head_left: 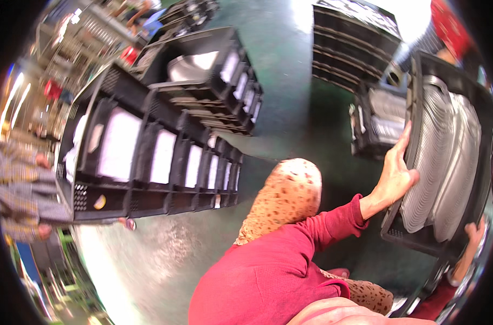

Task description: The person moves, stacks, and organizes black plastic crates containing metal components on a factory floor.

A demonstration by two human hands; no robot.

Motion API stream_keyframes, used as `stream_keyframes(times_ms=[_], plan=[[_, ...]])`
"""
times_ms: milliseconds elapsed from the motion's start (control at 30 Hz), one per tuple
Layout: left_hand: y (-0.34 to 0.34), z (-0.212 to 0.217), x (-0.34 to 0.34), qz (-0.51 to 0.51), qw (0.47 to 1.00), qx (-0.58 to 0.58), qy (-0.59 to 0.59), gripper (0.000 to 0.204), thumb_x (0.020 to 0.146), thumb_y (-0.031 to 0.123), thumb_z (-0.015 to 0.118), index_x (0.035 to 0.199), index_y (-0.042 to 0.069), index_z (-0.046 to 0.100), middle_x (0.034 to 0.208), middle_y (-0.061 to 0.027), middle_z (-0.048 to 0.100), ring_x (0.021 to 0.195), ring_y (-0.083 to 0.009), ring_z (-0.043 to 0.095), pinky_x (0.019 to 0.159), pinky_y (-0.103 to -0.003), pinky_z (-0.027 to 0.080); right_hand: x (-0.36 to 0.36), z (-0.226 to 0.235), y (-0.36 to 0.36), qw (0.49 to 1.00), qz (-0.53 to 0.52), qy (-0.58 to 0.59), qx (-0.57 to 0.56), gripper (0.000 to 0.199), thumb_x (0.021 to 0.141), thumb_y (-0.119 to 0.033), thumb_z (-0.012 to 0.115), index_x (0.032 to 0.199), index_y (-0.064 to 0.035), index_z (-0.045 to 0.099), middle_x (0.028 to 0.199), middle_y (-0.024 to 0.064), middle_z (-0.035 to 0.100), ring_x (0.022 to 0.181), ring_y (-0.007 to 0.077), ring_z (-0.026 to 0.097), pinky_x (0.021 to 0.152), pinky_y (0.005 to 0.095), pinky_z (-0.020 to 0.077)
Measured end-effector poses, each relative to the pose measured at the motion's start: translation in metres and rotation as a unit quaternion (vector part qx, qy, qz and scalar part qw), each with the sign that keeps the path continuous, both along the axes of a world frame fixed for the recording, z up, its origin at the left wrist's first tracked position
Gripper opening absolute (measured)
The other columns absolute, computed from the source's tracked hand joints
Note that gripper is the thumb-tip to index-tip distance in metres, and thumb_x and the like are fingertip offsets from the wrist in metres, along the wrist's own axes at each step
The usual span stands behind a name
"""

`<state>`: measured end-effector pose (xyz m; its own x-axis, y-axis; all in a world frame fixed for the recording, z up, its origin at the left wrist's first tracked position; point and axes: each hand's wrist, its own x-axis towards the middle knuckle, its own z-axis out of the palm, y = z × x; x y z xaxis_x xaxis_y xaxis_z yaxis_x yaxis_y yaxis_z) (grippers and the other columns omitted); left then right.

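A black plastic crate [414,216] on the right holds nested stacks of thin, curved grey pieces [436,162] with a metallic sheen. My left hand [393,176] grips the crate's left wall, its fingers along the rim and the thumb reaching over the inner side. At the near right corner my right hand [475,238] is closed on the rim; part of it is hidden by the crate's end. The crate sits tilted in the picture, and what supports it cannot be seen.
Tall stacks of black crates [138,189] with white inside stand at left, another stack [225,92] behind them. More crates [355,49] stand at the far right, a lower one [379,119] beside mine. People are at the left edge [30,189] and far right [452,27].
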<state>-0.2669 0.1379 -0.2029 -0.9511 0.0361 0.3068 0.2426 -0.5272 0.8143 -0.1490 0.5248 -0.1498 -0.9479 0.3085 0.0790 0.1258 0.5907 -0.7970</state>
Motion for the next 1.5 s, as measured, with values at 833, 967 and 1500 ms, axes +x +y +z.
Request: stream_keyframes(times_ms=[833,967,1500], plan=[[-0.438,0.078,-0.144,0.658,0.752,0.002,-0.036,0.015,0.063,0.014,0.058,0.070,0.002,0.051,0.078,-0.0056,0.043,0.076,-0.0190,0.045,0.071,-0.032,0.039,-0.512,0.053,-0.738,0.840,0.496,0.104,-0.191,0.030,0.072,-0.001,0.065,0.102,0.0000,0.065,0.086,0.0096,0.064,0.074,0.0155,0.059,0.069,0.0267,0.0482],[-0.451,0.046,-0.145,0.770,0.554,-0.317,-0.002,0.013,0.063,0.014,0.058,0.062,0.003,0.051,0.078,-0.0052,0.044,0.079,-0.0194,0.046,0.075,-0.034,0.038,-0.519,0.039,-0.739,0.825,0.523,0.062,-0.206,0.031,0.073,-0.016,0.070,0.104,-0.0084,0.067,0.089,0.0076,0.065,0.084,0.0155,0.058,0.081,0.0283,0.0434],[-0.462,0.041,-0.129,0.653,0.723,-0.214,0.072,0.027,0.086,0.022,0.043,0.080,0.001,0.058,0.086,-0.0085,0.048,0.081,-0.0200,0.049,0.082,-0.036,0.039,-0.517,-0.009,-0.723,0.837,0.486,0.205,-0.142,0.045,0.088,-0.036,0.039,0.096,0.0055,0.055,0.092,0.0215,0.060,0.090,0.0320,0.056,0.079,0.0394,0.0409]])
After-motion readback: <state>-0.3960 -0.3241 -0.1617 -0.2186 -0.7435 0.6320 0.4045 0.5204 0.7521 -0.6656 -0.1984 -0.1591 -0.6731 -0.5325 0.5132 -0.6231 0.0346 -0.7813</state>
